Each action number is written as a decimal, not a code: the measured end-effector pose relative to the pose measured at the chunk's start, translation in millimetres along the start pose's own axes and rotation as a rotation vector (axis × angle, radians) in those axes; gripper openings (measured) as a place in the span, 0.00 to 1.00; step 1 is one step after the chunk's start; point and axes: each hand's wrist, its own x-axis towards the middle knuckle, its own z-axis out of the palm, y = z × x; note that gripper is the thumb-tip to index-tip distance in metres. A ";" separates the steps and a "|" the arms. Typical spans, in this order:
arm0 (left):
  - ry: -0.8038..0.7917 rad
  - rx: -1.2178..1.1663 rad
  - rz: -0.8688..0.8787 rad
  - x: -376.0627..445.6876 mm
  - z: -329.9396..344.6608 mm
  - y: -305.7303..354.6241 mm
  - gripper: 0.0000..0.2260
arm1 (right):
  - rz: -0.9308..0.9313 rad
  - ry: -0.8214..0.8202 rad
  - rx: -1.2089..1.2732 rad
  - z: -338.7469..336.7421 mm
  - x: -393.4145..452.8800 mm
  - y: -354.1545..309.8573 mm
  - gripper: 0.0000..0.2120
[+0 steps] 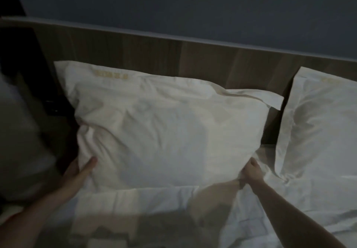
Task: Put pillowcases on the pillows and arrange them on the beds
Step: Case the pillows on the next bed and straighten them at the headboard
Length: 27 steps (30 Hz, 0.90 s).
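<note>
Both hands L (81, 170), R (251, 172) outstretched, fingers curled.

— What is that feeling like?
— I'm gripping a pillow (166, 131) in matt, creased white cloth.
— Behind it?
— The headboard (212, 62) is showing smooth wood grain; the sheet (270, 199) is lying wrinkled.

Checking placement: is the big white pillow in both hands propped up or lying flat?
Propped up. The big white pillow leans against the wooden headboard, its lower edge on the bed.

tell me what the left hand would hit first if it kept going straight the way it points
Probably the held pillow: the left hand grips its lower left corner, pointing up toward the wooden headboard behind. Depth is unclear in this dim view.
</note>
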 end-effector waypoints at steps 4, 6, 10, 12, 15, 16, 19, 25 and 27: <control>-0.083 0.026 0.067 -84.0 -12.6 97.3 0.17 | -0.056 0.122 -0.046 -9.7 -18.6 -25.5 0.12; 0.015 0.148 0.103 -90.5 -19.3 116.7 0.14 | -0.108 0.153 -0.039 -8.2 -25.3 -35.4 0.13; 0.229 0.136 0.100 -105.1 -24.8 117.1 0.22 | -0.099 0.226 0.063 -2.2 -48.2 -41.5 0.15; 0.198 0.160 0.045 -104.9 -23.5 100.4 0.20 | -0.022 0.186 0.007 2.7 -56.8 -33.7 0.14; 0.070 0.239 0.003 -103.6 -34.2 96.6 0.17 | 0.090 0.116 -0.010 3.7 -60.3 -33.1 0.12; 0.048 0.233 -0.005 -101.3 -40.9 104.1 0.16 | 0.113 0.121 0.012 2.6 -58.6 -37.6 0.12; 0.072 0.156 0.040 -76.3 -58.2 136.5 0.17 | 0.048 0.218 0.135 -7.4 -49.4 -62.6 0.20; 0.164 0.181 0.322 -32.3 -77.0 252.0 0.33 | -0.393 0.409 0.143 -43.7 -45.9 -192.9 0.31; 0.203 0.349 0.465 -27.7 -73.3 287.3 0.31 | -0.595 0.408 -0.128 -54.4 -35.0 -222.4 0.32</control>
